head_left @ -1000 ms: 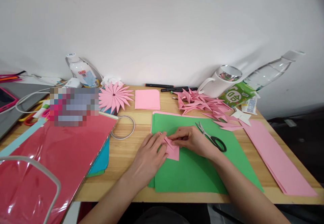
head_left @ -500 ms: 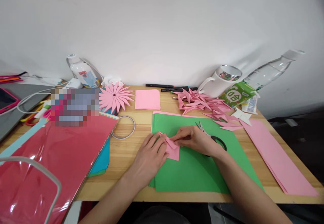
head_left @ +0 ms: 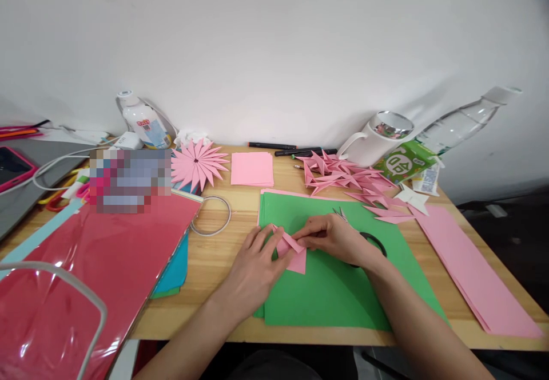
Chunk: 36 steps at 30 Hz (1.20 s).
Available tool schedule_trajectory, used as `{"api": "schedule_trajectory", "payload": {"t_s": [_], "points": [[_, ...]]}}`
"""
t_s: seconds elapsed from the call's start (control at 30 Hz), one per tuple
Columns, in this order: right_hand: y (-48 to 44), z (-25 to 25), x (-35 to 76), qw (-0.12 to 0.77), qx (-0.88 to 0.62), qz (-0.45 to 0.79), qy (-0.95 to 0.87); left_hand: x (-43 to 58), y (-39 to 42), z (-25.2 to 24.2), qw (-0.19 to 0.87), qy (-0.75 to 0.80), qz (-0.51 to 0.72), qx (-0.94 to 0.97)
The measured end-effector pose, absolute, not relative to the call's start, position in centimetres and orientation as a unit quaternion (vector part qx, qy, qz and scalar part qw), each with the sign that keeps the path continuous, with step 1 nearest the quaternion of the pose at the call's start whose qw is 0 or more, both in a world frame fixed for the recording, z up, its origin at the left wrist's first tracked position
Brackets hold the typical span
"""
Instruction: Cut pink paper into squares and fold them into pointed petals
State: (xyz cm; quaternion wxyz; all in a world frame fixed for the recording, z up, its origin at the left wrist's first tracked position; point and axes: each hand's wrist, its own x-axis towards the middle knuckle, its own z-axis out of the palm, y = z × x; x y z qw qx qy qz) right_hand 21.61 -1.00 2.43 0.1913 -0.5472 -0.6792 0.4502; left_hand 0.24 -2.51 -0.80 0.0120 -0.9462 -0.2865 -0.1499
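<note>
A small piece of pink paper (head_left: pixel 297 262), partly folded over, lies on the green sheets (head_left: pixel 334 297). My left hand (head_left: pixel 255 268) is open, its fingers spread, with the index fingertip and thumb pressing the folded edge down. My right hand (head_left: pixel 332 234) is closed, thumb and fingers pinching the right end of the fold. Fingers cover part of the paper. Beneath my right hand and wrist lie scissors (head_left: pixel 377 242) with black handles, partly hidden.
Behind the hands are a stack of pink squares (head_left: pixel 251 168), a pink paper pinwheel (head_left: pixel 196 161) and several folded pink pieces (head_left: pixel 343 174). A white mug (head_left: pixel 369 139) and clear bottle (head_left: pixel 465 118) stand right. Pink strips (head_left: pixel 476 271), a tape roll (head_left: pixel 210 234) and red sheets (head_left: pixel 115 265) flank them.
My left thumb has stretched out along the fold toward my right fingers, opening a gap from the index finger. The view has shifted slightly.
</note>
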Motion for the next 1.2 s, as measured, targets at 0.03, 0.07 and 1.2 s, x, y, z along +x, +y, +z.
{"api": "schedule_trajectory", "payload": {"t_s": [0.03, 0.07, 1.2], "points": [[-1.0, 2.4, 21.7, 0.194, -0.543, 0.453, -0.68, 0.2, -2.5, -0.6, 0.012, -0.284, -0.138, -0.949], [-1.0, 2.4, 21.7, 0.196, -0.54, 0.457, -0.68, 0.2, -2.6, -0.5, 0.011, -0.284, -0.127, -0.95], [-1.2, 2.3, 21.3, 0.176, -0.472, 0.387, -0.772, 0.4, -2.4, -0.8, -0.099, -0.326, -0.237, -0.91]]}}
